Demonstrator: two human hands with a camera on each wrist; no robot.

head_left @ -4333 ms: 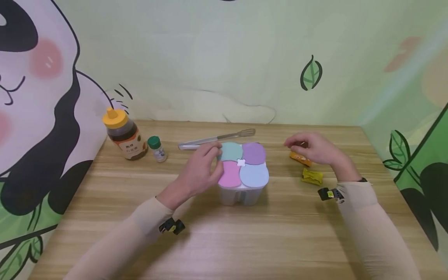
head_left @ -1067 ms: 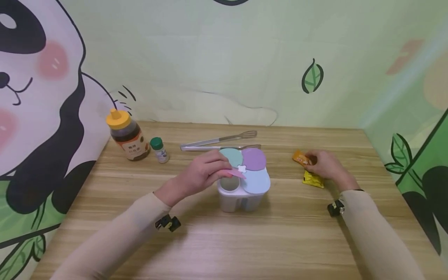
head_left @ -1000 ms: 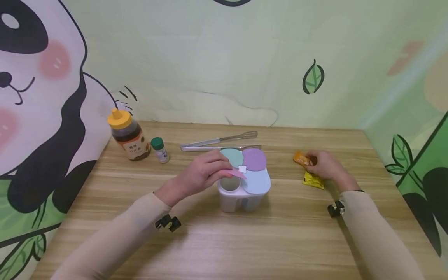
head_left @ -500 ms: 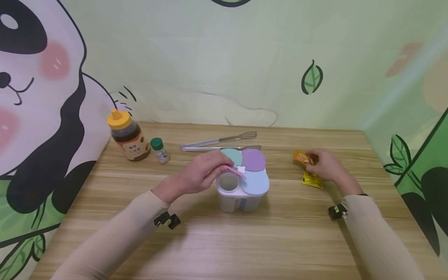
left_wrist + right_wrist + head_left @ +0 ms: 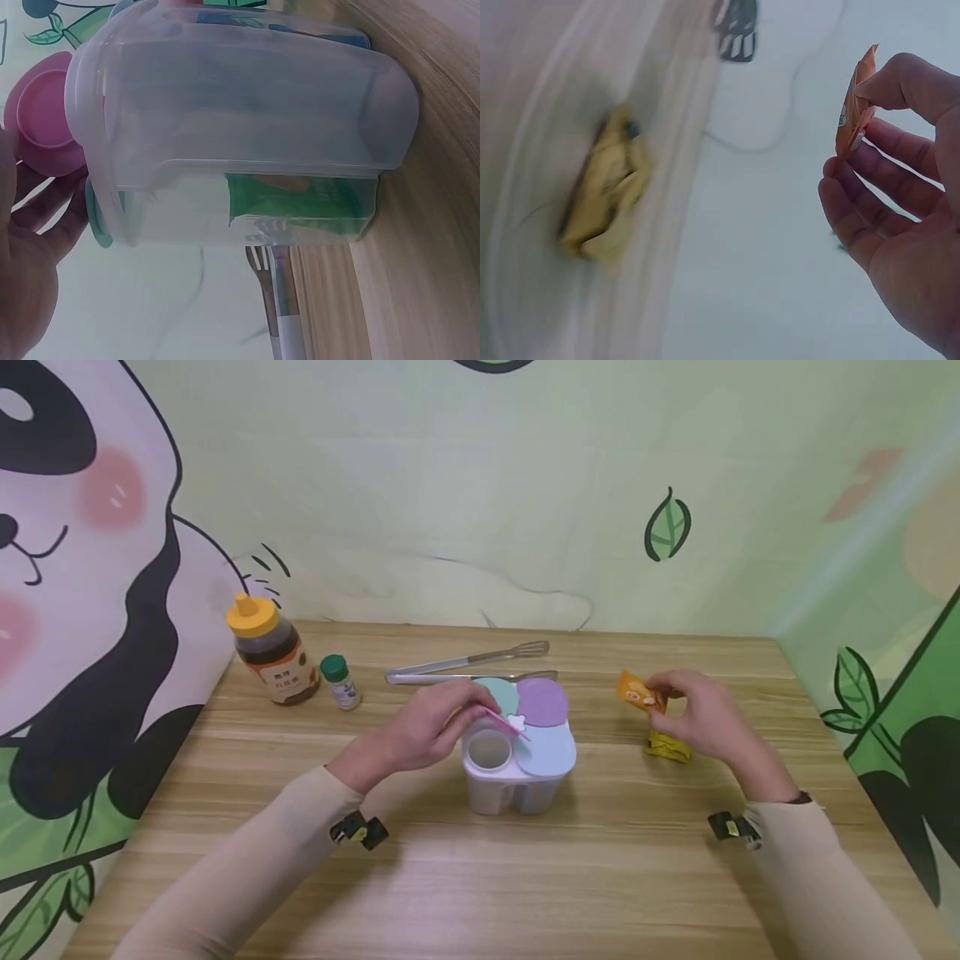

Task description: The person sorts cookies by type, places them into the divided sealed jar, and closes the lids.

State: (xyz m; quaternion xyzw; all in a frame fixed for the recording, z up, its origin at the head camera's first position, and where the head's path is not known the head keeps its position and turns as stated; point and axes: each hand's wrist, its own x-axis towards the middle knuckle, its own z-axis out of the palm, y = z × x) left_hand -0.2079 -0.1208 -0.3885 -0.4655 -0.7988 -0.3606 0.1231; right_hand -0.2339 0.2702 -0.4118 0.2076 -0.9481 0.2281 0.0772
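Note:
My left hand (image 5: pixel 423 727) pinches the raised pink lid (image 5: pixel 504 722) of a four-part storage box (image 5: pixel 517 789). Under that lid the round mouth of one compartment shows uncovered. The teal lid (image 5: pixel 498 695), purple lid (image 5: pixel 543 702) and light blue lid (image 5: pixel 547 749) lie flat. In the left wrist view the pink lid (image 5: pixel 52 109) stands up at the rim, and a green packet (image 5: pixel 300 201) shows through the clear wall. My right hand (image 5: pixel 701 714) pinches an orange candy packet (image 5: pixel 639 692), lifted off the table. A yellow packet (image 5: pixel 669 747) lies just below it.
Metal tongs (image 5: pixel 465 665) lie behind the box. At the back left stand a honey bottle (image 5: pixel 273 656) with a yellow cap and a small green-capped shaker (image 5: pixel 341 682). A painted wall (image 5: pixel 420 527) closes off the wooden table (image 5: pixel 450 877).
My left hand has taken hold of the pink lid and tilted it up off its compartment. My right hand has grasped the orange packet and raised it from the table.

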